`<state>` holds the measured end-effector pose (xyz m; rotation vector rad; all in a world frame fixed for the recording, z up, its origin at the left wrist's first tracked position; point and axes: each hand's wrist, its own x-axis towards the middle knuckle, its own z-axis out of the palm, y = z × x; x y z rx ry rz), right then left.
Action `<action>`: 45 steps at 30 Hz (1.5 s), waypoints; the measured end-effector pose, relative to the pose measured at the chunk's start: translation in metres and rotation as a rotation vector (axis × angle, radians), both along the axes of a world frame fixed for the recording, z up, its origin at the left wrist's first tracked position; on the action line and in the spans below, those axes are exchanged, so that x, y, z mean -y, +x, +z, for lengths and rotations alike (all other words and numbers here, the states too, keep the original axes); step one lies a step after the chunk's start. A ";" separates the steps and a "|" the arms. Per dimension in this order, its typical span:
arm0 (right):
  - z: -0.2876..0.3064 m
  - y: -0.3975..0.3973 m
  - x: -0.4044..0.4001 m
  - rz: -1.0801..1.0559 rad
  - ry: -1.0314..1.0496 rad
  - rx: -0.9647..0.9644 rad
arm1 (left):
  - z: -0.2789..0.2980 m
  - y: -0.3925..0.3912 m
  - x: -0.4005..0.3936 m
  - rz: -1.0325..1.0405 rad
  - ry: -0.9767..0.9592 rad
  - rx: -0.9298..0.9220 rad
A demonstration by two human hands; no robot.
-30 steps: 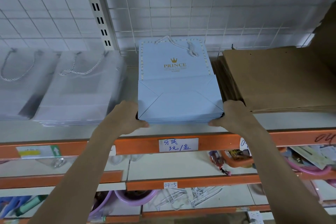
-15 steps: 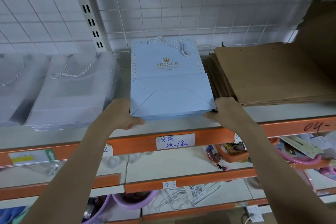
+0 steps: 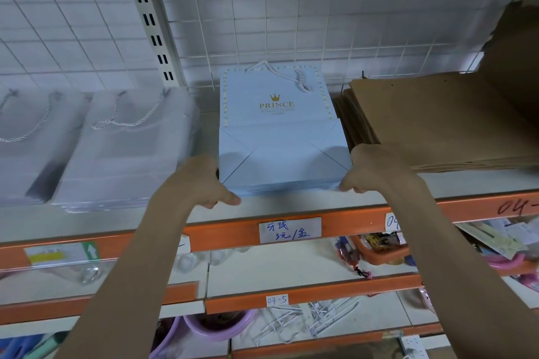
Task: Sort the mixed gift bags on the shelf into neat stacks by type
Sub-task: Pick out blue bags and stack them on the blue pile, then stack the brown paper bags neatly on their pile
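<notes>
Blue gift bags (image 3: 280,151) lie flat in one stack on the top shelf (image 3: 291,205), near its front edge, between the white bags and the brown ones. We hold the stack from both sides: our left hand (image 3: 201,181) grips its near left corner, thumb along the front edge, and our right hand (image 3: 370,169) grips the near right corner, fingers curled against the side.

On the shelf below, an orange tray (image 3: 379,248) holds small packaged items (too blurred for us to name). Lower still sit a purple basin (image 3: 215,326), whose contents we cannot make out, and a loose heap of white hangers (image 3: 306,320).

To the left, apart from the blue stack, lie two stacks of white bags (image 3: 122,148) with rope handles. To the right, a stack of brown paper bags (image 3: 437,119) lies just beside our right hand. A wire grid (image 3: 291,9) closes the back. A handwritten label (image 3: 289,230) is stuck on the orange shelf beam.

The top bag's long axis runs front to back: folded bottom toward us, cord handle (image 3: 280,74) and the gold PRINCE print toward the grid.
</notes>
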<state>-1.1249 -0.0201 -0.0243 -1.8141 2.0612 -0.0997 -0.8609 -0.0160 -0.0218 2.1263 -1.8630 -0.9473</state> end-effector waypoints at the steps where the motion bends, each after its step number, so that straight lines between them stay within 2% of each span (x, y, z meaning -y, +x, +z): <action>1: -0.001 0.002 0.001 -0.012 -0.010 -0.012 | -0.001 -0.003 0.001 0.005 -0.036 0.011; 7: -0.007 0.004 -0.002 -0.012 -0.042 -0.010 | -0.008 -0.004 0.000 0.042 -0.093 -0.026; 13: -0.016 0.003 -0.010 -0.066 -0.075 0.116 | -0.019 -0.001 -0.009 0.079 -0.143 -0.048; 16: -0.012 -0.010 -0.015 -0.047 -0.103 0.138 | -0.006 -0.003 -0.019 0.055 -0.238 0.073; 20: 0.005 -0.030 -0.019 0.015 -0.175 0.157 | 0.015 -0.019 -0.030 -0.075 -0.355 0.255; 25: 0.019 -0.054 -0.015 0.106 -0.297 0.258 | 0.029 -0.075 -0.027 -0.211 -0.508 0.185; 29: 0.019 -0.102 -0.015 0.173 -0.400 0.198 | 0.024 -0.143 -0.023 -0.236 -0.629 0.103; 32: 0.016 -0.160 -0.013 0.175 -0.397 0.175 | 0.015 -0.202 -0.021 -0.239 -0.661 0.065; 36: 0.009 -0.240 0.003 0.088 -0.355 0.113 | -0.003 -0.267 -0.009 -0.194 -0.567 0.009; 40: 0.008 -0.295 0.031 -0.033 -0.281 0.073 | -0.020 -0.284 0.014 -0.048 -0.322 0.047; 42: 0.007 -0.317 0.045 -0.054 -0.202 0.109 | -0.022 -0.280 0.025 -0.043 -0.200 0.051; 45: 0.008 -0.332 0.055 -0.025 -0.049 0.275 | -0.015 -0.280 0.031 -0.142 -0.065 0.042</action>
